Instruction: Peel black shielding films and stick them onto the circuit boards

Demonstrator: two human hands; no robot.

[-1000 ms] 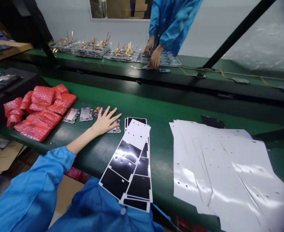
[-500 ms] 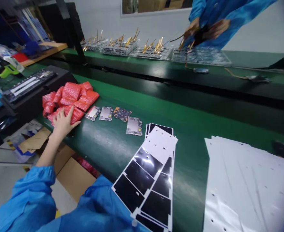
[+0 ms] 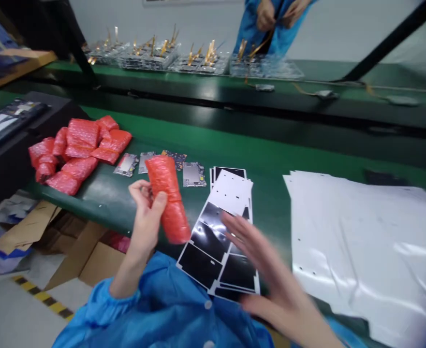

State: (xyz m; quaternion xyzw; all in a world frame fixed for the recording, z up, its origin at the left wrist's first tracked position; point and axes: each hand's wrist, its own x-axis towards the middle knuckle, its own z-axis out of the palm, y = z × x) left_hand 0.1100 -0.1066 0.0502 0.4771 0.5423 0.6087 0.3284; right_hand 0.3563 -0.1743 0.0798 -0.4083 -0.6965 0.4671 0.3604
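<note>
Two hands: the left hand (image 3: 145, 217) clenches a red bubble-wrap pouch (image 3: 166, 199) beside the black-and-white sheets (image 3: 222, 193); the right hand (image 3: 271, 270), fingers released, spreads over them.

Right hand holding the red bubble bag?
No, the left hand holds the red bubble bag; the right hand is open over the black-and-white sheets.

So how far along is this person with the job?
Four bare circuit boards already lie in a row on the green bench. In hand: the left hand grips one red bubble-wrap pouch. Still waiting: the heap of red pouches beside the boards.
</note>
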